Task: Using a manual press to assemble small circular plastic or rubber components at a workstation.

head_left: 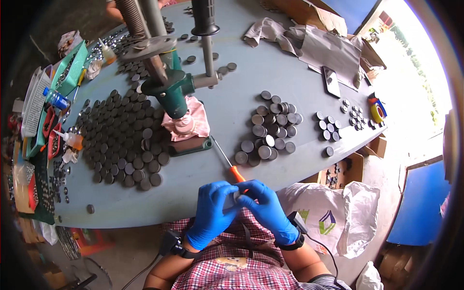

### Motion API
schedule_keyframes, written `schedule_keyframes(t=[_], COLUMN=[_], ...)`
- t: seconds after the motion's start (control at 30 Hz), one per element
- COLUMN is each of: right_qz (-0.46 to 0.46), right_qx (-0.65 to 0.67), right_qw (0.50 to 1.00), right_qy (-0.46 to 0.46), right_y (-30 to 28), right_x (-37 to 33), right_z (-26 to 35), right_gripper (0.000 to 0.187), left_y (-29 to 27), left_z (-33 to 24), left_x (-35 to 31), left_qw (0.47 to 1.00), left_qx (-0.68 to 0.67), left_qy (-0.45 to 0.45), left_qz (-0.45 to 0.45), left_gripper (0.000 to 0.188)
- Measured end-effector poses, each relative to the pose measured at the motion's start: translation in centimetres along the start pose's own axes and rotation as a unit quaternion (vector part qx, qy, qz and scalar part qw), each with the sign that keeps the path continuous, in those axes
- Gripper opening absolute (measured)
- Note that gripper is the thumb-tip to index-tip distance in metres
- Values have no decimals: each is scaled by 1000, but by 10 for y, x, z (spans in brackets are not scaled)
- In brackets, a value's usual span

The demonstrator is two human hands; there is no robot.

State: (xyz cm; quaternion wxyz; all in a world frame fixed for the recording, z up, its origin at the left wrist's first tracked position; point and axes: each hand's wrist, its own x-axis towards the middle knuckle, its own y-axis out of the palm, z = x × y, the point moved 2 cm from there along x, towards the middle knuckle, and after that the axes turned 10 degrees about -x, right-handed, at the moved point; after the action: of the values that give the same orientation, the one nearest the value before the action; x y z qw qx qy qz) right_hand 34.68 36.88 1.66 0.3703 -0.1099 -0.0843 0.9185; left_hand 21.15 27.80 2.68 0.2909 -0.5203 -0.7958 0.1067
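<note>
Both my hands wear blue gloves and meet just off the table's near edge, above my checked shirt. My left hand (211, 214) and my right hand (267, 210) pinch one small grey round part (235, 197) between their fingertips; most of it is hidden. An orange-handled screwdriver (227, 161) lies on the table just beyond my fingers. Right of it sits a heap of grey metal discs (269, 129). A green hand press (169, 87) on a pink cloth (193, 123) stands further back.
A large spread of dark discs (121, 140) covers the table's left side. Glue bottles (70, 139) and green baskets (72, 65) line the left edge. Small caps (331, 126), a phone (331, 81), grey cloths (309, 46) and tape (377, 110) lie right. A white sack (333, 217) stands beside me.
</note>
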Motion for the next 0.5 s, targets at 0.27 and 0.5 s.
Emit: schedule_keyframes(t=[0.27, 0.5], right_qz=[-230, -257], right_qx=[-110, -373], right_qw=[967, 886], right_qy=[-20, -97], right_y=[-72, -38], right_x=[9, 13], right_z=[-43, -30], right_gripper=[27, 55], left_y=[62, 58], left_z=[7, 14], left_x=[30, 31], left_qw=[997, 996], left_qx=[21, 70], left_qy=[20, 38], left_qz=[68, 50], left_gripper=[50, 48])
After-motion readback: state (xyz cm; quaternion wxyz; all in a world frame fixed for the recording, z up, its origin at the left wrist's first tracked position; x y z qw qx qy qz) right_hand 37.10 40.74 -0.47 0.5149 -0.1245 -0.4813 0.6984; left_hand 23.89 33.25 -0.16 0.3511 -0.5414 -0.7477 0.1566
